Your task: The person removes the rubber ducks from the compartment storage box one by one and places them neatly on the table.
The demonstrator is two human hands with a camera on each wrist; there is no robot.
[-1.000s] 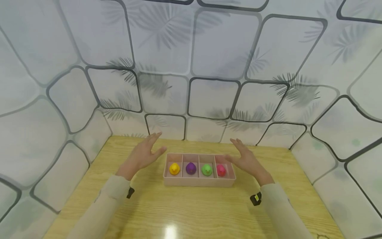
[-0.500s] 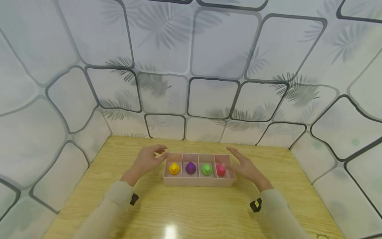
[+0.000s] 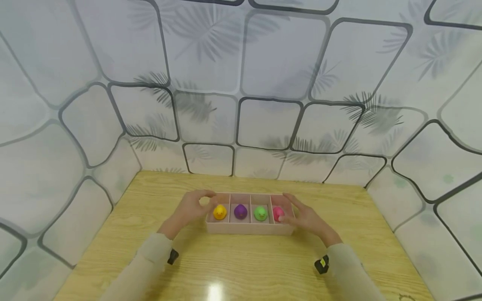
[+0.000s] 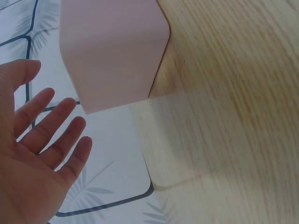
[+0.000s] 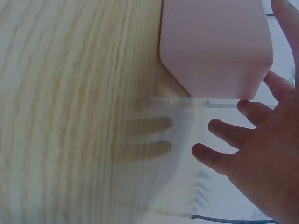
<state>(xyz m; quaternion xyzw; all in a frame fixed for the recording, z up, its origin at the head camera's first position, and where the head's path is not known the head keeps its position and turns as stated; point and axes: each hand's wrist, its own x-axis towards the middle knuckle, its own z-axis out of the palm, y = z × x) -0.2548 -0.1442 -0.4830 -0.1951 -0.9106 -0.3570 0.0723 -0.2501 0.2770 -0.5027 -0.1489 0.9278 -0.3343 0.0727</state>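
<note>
at tray (image 3: 249, 229) ends | left hand (image 3: 190, 206) open, just beside | right hand (image 3: 306, 217) open, touching?

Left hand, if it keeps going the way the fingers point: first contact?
Probably the tray's left end wall. The left hand is open beside it, fingers aimed at that end; the left wrist view shows a gap, though depth is unclear.

Head view: right hand (image 3: 306, 217) covers right end of pink tray (image 3: 248, 228) and part of pink duck (image 3: 278, 213); contact with tray wall not tellable. Left hand (image 3: 190, 205) hides tray's left end wall. Ducks too small for detail. Left wrist view: tray (image 4: 112, 51) cut by top edge, palm cut by left and bottom edges. Right wrist view: tray interior hidden, hand (image 5: 261, 158) cut by right and bottom edges.
</note>
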